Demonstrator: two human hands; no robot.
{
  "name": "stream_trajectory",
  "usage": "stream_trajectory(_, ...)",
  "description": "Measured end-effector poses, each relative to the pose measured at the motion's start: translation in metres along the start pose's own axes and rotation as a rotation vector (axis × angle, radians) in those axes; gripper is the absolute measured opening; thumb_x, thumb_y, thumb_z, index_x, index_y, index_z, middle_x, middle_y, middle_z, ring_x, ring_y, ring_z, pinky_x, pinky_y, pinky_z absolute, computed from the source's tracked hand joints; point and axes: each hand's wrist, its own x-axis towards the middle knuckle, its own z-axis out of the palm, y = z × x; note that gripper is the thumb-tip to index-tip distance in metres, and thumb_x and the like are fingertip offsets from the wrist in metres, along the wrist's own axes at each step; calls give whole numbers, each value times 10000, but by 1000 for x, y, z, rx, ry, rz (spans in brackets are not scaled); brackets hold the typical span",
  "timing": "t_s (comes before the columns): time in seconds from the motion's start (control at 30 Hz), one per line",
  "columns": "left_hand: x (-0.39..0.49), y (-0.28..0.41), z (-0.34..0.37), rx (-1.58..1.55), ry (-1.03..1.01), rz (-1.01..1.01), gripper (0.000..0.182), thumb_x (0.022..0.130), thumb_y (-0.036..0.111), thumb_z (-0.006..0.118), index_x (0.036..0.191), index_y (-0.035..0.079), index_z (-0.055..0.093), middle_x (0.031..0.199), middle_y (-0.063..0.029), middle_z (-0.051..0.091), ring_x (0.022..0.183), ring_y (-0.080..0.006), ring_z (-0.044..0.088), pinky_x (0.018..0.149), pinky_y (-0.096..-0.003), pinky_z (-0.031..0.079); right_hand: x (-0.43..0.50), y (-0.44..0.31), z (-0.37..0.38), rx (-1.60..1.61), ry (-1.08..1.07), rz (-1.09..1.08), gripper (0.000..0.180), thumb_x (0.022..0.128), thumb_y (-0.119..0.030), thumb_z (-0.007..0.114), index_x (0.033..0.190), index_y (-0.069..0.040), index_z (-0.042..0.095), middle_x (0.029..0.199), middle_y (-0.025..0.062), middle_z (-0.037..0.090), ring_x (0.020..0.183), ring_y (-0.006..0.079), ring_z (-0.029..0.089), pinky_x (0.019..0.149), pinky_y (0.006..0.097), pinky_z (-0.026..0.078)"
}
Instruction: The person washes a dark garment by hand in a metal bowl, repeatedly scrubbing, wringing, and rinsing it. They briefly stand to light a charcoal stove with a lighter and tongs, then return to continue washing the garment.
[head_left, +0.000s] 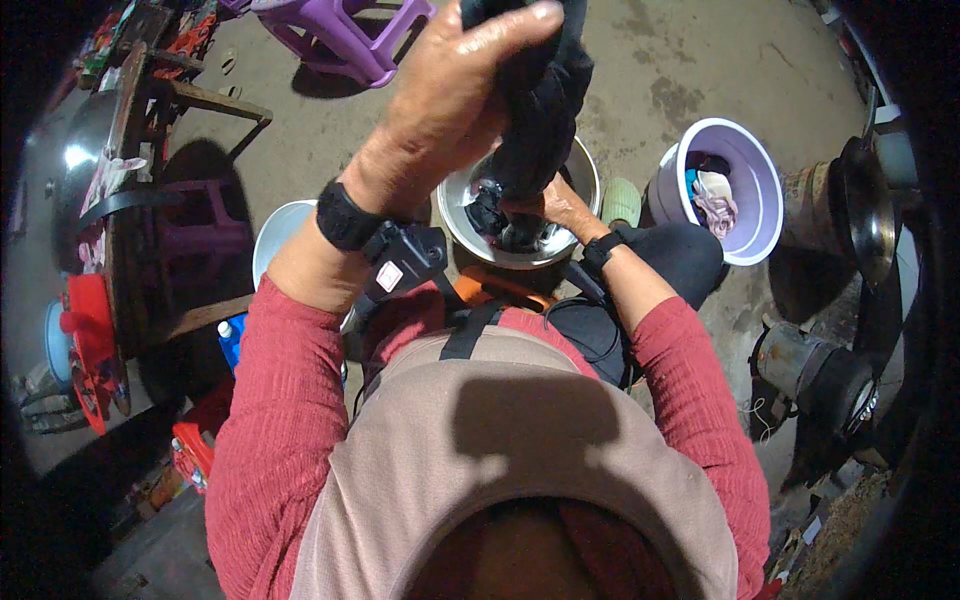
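My left hand (465, 82), wet and raised high in front of me, grips the upper part of a dark, wet cloth garment (544, 124). The cloth hangs bunched down towards a shiny metal basin (499, 260). Lower down, over the basin, my right hand (562, 204) has its fingers around the bottom end of the same cloth; part of these fingers is hidden. More dark wet cloth (486, 214) lies inside the basin.
To the right, a pale purple bucket (739, 240) holds several clothes (712, 199). A white tub (281, 225) is partly behind my left forearm. A purple plastic stool (352, 45) stands ahead; a wooden frame (217, 97) is at left, a metal stove-like drum (799, 356) at right.
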Motion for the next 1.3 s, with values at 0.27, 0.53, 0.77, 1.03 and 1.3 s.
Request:
stream_trajectory(0.27,4,-9,-46,555,136,160,265,847,168,653,1090,77,598,964,-62,650,851,-180,636,759,-307,515,5,17,-33,-64,202,458,536,736,-316,757,1122,28,616,1060,188,677,979,252,649,860,353,500)
stream_trajectory(0.53,-50,-199,-149,1093,-460,-264,988,669,233,823,1468,90,260,1381,-194,401,1214,-346,471,978,-420,439,5,57,-21,-255,-93,564,701,672,-429,733,1141,68,576,1091,263,632,1003,392,625,866,413,493)
stream_trajectory(0.77,-47,-237,-171,1227,-360,-547,600,683,198,786,1200,75,508,1158,-200,580,1064,-407,564,860,-473,479,-4,42,-47,-134,96,342,420,753,-375,715,980,-22,681,1027,191,614,1012,326,572,877,398,447)
stream_trajectory(1.03,-58,-364,-198,1605,-449,-916,573,792,133,649,1287,76,365,1272,-374,364,1212,-520,409,966,-590,411,-3,18,-57,182,373,507,192,848,-136,641,1009,-33,633,789,19,616,722,88,551,664,251,452)
stream_trajectory(1.3,-74,-445,-245,1605,-423,-1061,398,847,206,599,1213,66,527,1165,-203,538,1100,-368,529,875,-454,477,14,5,-70,612,394,579,176,910,-134,596,1061,-44,585,728,-56,568,678,26,493,627,188,391)
